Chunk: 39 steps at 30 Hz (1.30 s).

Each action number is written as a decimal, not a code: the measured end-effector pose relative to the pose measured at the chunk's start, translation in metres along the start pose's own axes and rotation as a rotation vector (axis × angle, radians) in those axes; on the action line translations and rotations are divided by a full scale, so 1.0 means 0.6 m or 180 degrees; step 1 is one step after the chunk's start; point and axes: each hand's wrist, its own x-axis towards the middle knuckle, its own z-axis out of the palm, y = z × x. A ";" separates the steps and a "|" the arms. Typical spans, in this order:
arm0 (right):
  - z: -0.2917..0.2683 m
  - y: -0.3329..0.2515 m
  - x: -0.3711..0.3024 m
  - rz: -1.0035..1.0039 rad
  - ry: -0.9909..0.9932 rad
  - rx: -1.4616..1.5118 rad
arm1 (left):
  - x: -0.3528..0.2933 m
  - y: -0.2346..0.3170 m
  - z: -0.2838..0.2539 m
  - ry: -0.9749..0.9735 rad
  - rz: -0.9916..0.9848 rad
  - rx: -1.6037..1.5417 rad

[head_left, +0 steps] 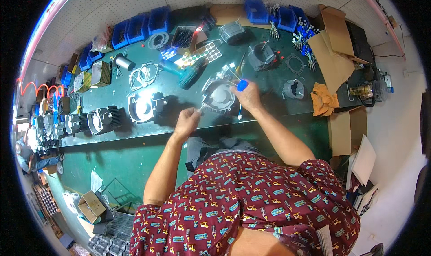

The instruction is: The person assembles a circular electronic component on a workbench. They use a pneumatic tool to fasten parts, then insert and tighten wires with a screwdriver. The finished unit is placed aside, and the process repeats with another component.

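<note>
In front of me on the green bench lies a round grey metal housing [220,95] with a pale disc inside. My right hand [249,98] is closed on a small blue part [242,85] at the housing's right rim. Wires with white connectors [232,66] stick out around this blue part. At the near left rim, my left hand [187,121] is closed with thumb and fingers pressed together. What it pinches, if anything, is too small to make out. A teal cordless drill [191,74] lies just beyond, to the left.
More grey housings [142,107] stand to the left along the bench [179,94]. Blue bins [159,20] line the back, and a sheet of round stickers [206,54] lies before them. At the right are a housing [261,57], an orange cloth [324,99] and an opened cardboard box [332,54].
</note>
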 end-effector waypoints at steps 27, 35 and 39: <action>-0.009 -0.031 -0.011 -0.0003 0.0064 -0.0276 | 0.020 -0.015 0.017 -0.0227 0.0157 -0.0616; -0.008 -0.027 -0.014 -0.0007 0.0119 -0.0223 | 0.028 -0.047 0.041 0.1199 0.1746 0.1617; -0.007 -0.021 -0.013 0.0037 0.0095 -0.0147 | 0.019 -0.023 0.035 0.0443 0.0503 -0.0099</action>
